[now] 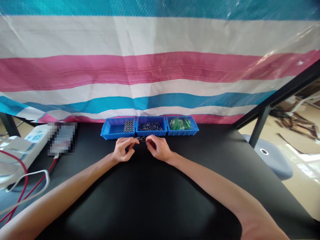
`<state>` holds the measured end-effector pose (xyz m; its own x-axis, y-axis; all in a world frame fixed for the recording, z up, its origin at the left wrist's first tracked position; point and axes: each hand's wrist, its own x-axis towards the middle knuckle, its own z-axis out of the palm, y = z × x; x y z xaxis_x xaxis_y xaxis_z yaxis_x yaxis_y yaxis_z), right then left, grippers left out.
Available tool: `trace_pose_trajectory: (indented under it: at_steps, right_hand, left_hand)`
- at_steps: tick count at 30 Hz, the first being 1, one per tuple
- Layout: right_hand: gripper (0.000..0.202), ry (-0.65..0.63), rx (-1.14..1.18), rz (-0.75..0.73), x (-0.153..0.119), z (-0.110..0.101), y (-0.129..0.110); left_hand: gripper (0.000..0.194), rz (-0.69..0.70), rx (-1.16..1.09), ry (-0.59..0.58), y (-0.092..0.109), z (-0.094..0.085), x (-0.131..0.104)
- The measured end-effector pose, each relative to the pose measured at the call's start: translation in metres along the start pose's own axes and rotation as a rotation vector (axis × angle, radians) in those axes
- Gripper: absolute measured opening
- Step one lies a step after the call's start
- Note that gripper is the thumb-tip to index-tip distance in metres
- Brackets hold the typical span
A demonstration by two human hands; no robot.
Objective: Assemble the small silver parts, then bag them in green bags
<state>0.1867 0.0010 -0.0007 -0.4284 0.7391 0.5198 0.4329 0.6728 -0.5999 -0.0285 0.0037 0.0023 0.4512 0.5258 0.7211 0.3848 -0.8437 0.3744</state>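
My left hand [124, 148] is at the front of the blue bins, its thumb and index finger curved and apart. Its index fingertip reaches a few small dark metal pins [142, 138] lying on the table. Facing it, my right hand [159, 148] has its fingers curled and pinched together beside the same pins; what they hold is too small to make out. Just behind the hands, the middle blue bin [151, 132] contains many loose dark pins. In the left blue bin [112, 135], short metal cylinders [129, 126] stand in tight rows at the right end.
The right blue bin [183, 132] holds green and clear plastic pieces [180, 123]. A white power strip [37, 136] with red and white cables lies at left, near a blurred-out device [62, 138]. A striped sheet [155, 66] hangs behind; a grey stool [272, 158] stands right.
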Motion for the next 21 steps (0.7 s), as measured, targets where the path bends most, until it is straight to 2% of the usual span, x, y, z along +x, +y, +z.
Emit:
trace_pose_trajectory:
  at_steps: [15, 21]
  right_hand:
    - [0.006, -0.005, 0.009, -0.008, 0.0001, -0.0002, -0.0011]
    - [0.007, 0.003, 0.011, -0.020, 0.0001, 0.0007, 0.0004]
  left_hand:
    - [0.029, -0.020, -0.026, -0.042, 0.0043, -0.0003, 0.0040]
    - [0.022, -0.028, 0.028, 0.018, 0.0066, 0.0006, 0.0052]
